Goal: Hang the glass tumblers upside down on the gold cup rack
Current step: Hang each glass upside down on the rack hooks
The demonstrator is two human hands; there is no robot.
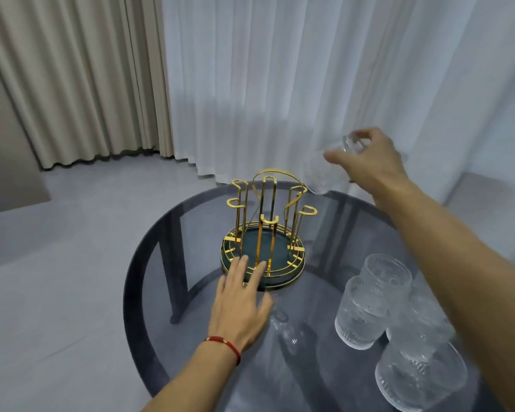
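**Tumbler's up and tipped, rack sits down-left of it**

Going left to right: the left hand [241, 304] lies flat and spread, fingertips on the near rim of the gold rack [265, 230], holding nothing, just steadying the base by the look of it. All the prongs are bare. The right hand [366, 162] is closed around a glass tumbler [324, 173], above and right of the rack. It's tilted, mouth pointing down-left toward the nearest prong, I think; clear glass against curtain is hard to read. The other tumblers [399, 319] wait near right on the table [149, 278].
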